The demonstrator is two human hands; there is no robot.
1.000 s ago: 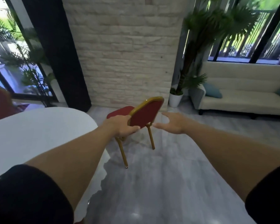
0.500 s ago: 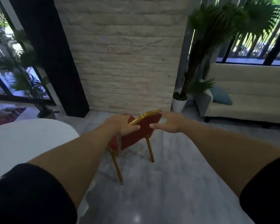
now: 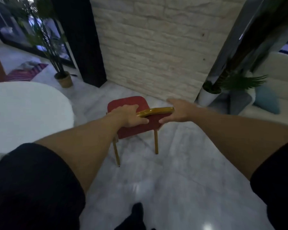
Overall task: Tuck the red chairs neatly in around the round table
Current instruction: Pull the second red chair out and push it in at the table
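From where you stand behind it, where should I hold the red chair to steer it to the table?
Grip the gold top rail of the red chair at its two ends, coming from behind. The back faces you and the seat points away. The left hand is already wrapped on the left end; the right hand lies open at the right end. The round table is on the left.

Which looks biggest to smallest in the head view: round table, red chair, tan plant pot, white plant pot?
As seen:
1. round table, cut off by the frame edge
2. red chair
3. white plant pot and tan plant pot look alike; the white one is partly hidden.
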